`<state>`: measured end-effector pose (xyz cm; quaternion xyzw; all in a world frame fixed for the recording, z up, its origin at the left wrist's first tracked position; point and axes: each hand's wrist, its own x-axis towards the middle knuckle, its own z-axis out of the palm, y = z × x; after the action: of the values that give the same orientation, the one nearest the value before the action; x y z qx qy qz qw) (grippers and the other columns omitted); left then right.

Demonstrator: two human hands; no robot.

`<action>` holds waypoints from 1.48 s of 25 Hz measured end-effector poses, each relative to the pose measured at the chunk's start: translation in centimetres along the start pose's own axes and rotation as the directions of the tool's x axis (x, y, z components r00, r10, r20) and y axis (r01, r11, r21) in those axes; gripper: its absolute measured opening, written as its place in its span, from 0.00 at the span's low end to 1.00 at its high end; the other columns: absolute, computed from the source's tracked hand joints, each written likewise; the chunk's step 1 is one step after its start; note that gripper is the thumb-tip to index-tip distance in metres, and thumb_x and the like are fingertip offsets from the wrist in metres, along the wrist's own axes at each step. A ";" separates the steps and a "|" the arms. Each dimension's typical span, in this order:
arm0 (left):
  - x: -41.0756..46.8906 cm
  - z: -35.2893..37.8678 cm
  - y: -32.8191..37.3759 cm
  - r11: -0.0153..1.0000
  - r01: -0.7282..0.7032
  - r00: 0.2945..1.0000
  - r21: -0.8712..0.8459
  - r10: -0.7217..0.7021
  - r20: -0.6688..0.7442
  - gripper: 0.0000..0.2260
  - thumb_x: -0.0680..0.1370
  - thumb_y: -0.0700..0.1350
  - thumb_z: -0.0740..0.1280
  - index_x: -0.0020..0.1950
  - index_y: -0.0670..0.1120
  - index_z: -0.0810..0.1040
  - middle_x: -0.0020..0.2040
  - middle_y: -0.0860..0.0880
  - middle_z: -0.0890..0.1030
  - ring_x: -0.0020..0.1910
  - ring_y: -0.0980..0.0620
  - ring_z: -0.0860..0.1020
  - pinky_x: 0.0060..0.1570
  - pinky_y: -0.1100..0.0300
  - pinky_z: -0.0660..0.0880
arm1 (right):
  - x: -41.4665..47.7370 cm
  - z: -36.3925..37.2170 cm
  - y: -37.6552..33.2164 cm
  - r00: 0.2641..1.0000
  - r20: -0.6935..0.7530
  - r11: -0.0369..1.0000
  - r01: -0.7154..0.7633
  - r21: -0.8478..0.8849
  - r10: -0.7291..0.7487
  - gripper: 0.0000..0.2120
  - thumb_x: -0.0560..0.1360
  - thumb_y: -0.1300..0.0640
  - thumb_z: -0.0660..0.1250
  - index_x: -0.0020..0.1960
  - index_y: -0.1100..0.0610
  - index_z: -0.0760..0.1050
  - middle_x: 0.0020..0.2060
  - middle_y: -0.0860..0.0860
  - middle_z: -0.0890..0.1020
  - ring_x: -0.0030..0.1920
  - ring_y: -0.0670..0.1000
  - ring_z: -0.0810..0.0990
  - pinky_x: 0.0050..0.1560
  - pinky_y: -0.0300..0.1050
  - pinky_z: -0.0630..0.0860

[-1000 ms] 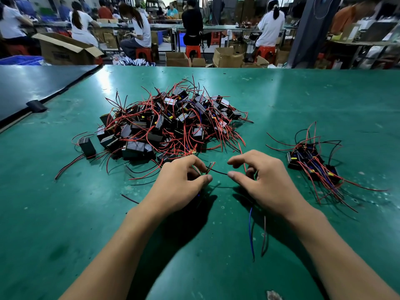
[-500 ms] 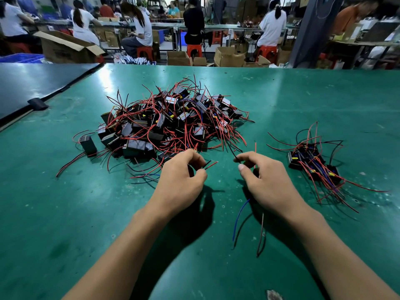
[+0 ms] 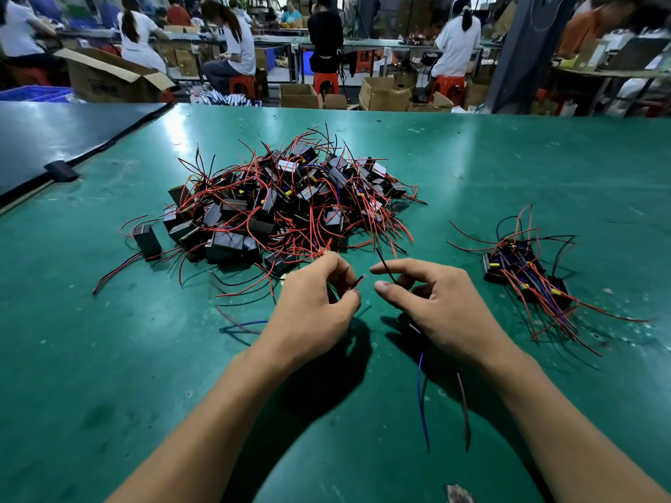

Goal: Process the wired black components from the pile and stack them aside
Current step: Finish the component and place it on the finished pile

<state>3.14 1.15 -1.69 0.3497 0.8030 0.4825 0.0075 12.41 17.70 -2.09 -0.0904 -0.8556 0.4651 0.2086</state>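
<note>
Fingers of my left hand (image 3: 308,306) curl and pinch a wire tip (image 3: 360,280); those of my right hand (image 3: 446,306) pinch a black wire (image 3: 382,261), with the component (image 3: 408,324) half hidden under that palm, near me on the desk (image 3: 109,357). I judge it light and rigid, its leads limp and prone to snag, so I'd hold the body, not the wires. The pile (image 3: 283,212) lies beyond, the stack (image 3: 526,281) to the right. Far cartons (image 3: 109,78) stand open; I cannot see their contents.
</note>
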 end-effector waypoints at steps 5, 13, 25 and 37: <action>-0.3 0.4 0.2 0.993 0.031 1.000 -0.116 -0.031 -0.003 0.06 0.75 0.44 0.72 0.41 0.50 0.76 0.36 0.55 0.79 0.28 0.57 0.72 0.31 0.62 0.71 | 0.0 0.2 -0.1 1.000 0.025 1.000 -0.005 -0.016 0.005 0.02 0.76 0.49 0.73 0.45 0.45 0.84 0.29 0.46 0.79 0.28 0.42 0.68 0.30 0.35 0.66; -0.2 0.2 0.6 0.935 0.132 0.979 -0.328 -0.175 -0.106 0.01 0.77 0.43 0.71 0.47 0.46 0.81 0.37 0.49 0.85 0.38 0.52 0.83 0.38 0.60 0.78 | 0.0 -0.1 -0.6 0.997 0.077 0.999 -0.018 -0.038 0.021 0.11 0.80 0.48 0.67 0.41 0.50 0.82 0.33 0.46 0.83 0.30 0.42 0.76 0.34 0.39 0.72; -0.3 -0.2 1.0 0.934 0.105 0.983 -0.340 -0.151 -0.109 0.04 0.75 0.43 0.73 0.49 0.46 0.85 0.40 0.51 0.86 0.43 0.56 0.84 0.49 0.58 0.80 | -0.2 0.2 -0.3 0.990 0.140 0.999 0.029 -0.021 -0.025 0.05 0.79 0.50 0.69 0.46 0.47 0.83 0.34 0.46 0.84 0.35 0.44 0.81 0.38 0.38 0.75; -0.2 -0.2 0.8 0.959 0.091 0.986 -0.270 -0.125 -0.109 0.06 0.76 0.46 0.72 0.52 0.48 0.86 0.43 0.55 0.85 0.37 0.63 0.79 0.41 0.66 0.73 | -0.3 0.0 -0.5 0.991 0.131 0.999 0.018 -0.035 -0.013 0.05 0.78 0.50 0.69 0.46 0.47 0.83 0.34 0.46 0.84 0.36 0.53 0.82 0.39 0.46 0.76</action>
<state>3.72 1.11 -1.04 0.2704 0.7484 0.6049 0.0300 12.68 17.30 -1.75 -0.0570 -0.8764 0.4527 0.1539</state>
